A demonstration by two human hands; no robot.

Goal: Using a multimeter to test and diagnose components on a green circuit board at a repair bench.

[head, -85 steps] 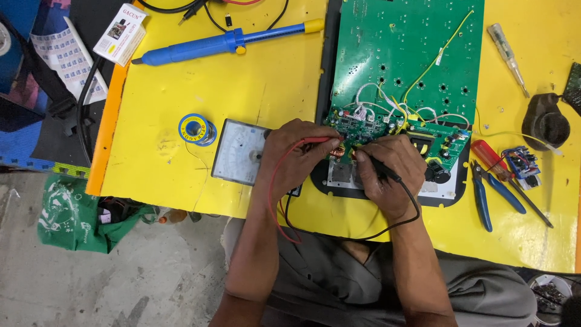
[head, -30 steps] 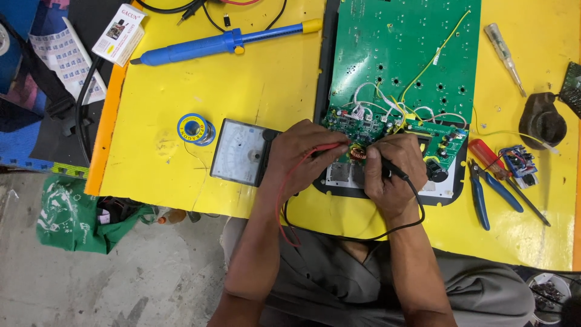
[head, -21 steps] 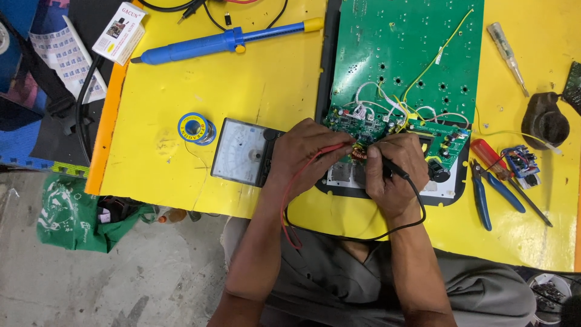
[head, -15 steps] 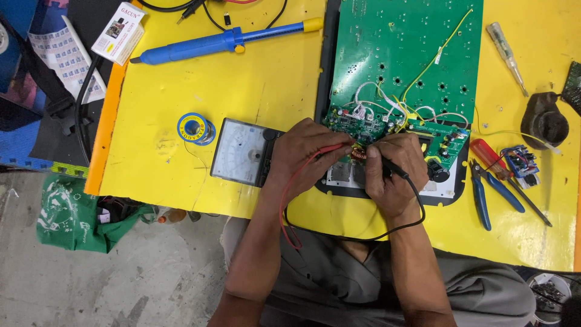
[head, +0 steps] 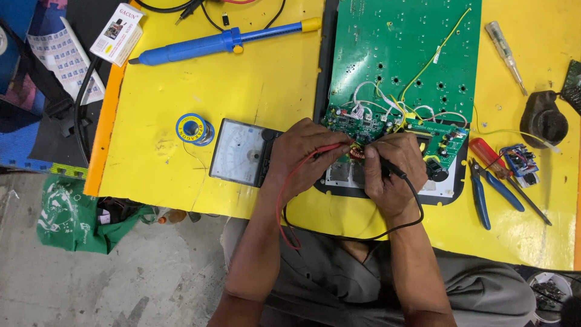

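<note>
On top of a bright yellow bench (head: 266,79), pretty scuffed and stained, both hands are working close together at the small green circuit board (head: 387,124) sitting on a black-edged panel. Left hand (head: 305,154) is pinched shut on a red probe (head: 330,148), its red lead looping down toward the lap. Right hand (head: 393,172) is clamped on a black probe (head: 390,166), black lead curling under the wrist. Both tips meet right by a little copper coil (head: 356,154) at the board's lower edge.

Just left of the left hand is an analog meter (head: 239,151), partly under the wrist, with a solder spool (head: 193,128) beside it. Farther back lies a blue desoldering pump (head: 224,42), and a big green board (head: 405,51) fills the top middle. Off to the right: blue-handled pliers (head: 493,194), a red-handled screwdriver (head: 496,166), a clear test-pen screwdriver (head: 505,57) and a dark round holder (head: 543,121).

Below the bench edge it's bare grey concrete floor (head: 121,284), with a green bag (head: 75,218) slumped there.
</note>
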